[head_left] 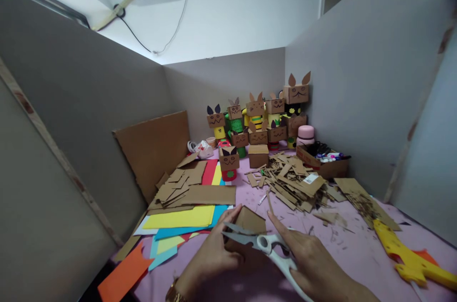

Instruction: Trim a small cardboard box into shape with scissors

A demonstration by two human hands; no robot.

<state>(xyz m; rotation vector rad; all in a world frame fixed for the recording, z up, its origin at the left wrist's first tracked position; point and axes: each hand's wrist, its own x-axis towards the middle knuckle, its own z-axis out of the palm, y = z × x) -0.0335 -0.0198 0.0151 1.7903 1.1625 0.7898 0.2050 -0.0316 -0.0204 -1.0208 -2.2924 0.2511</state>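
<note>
My left hand point(223, 249) is closed around a small cardboard box point(251, 220) at the near middle of the table. In my right hand point(309, 257) are white-handled scissors point(266, 245), their blades parted and pointing left across the box. The blades overlap the box in this view; whether they touch it I cannot tell. A thin cardboard strip point(269, 202) stands up by my right index fingertip. The lower part of the box lies in shadow between my hands.
Cardboard animal figures point(255, 108) stand at the back, near a closed box point(258, 156). Cardboard scraps point(291, 180) lie right of centre. Coloured paper point(178, 218) and cardboard pieces point(210, 194) are at left. A yellow glue gun point(403, 254) rests at right, a box of markers point(323, 164) behind.
</note>
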